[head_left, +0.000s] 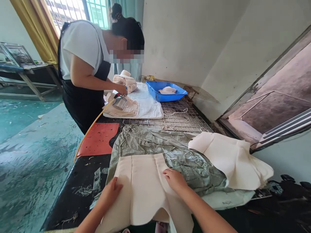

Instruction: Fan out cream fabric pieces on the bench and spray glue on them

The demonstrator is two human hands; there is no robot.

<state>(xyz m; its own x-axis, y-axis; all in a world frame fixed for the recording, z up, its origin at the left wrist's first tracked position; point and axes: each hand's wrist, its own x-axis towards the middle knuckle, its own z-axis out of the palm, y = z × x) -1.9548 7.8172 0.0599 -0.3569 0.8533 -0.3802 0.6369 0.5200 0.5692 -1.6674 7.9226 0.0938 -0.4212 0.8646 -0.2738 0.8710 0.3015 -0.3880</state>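
Note:
A cream fabric panel (pixel 145 187) with lengthwise seams lies in front of me, its near end curling over the table edge. My left hand (pixel 110 191) is closed on its left edge, the thumb on top and the other fingers hidden. At the panel's right side, my right hand (pixel 175 179) pinches the cloth near a seam. Beneath the panel spreads a crumpled grey-green cloth (pixel 150 139). To the right rests a stack of similar cream panels (pixel 230 158).
Across the table a co-worker (pixel 85 58) bends over layered fabric pieces (pixel 131 108), holding a spray gun (pixel 120 102) with a metal cup and yellow hose (pixel 93 124). A blue basin (pixel 155 94) sits on wire mesh (pixel 187 113). A red sheet (pixel 98 139) lies at the left edge.

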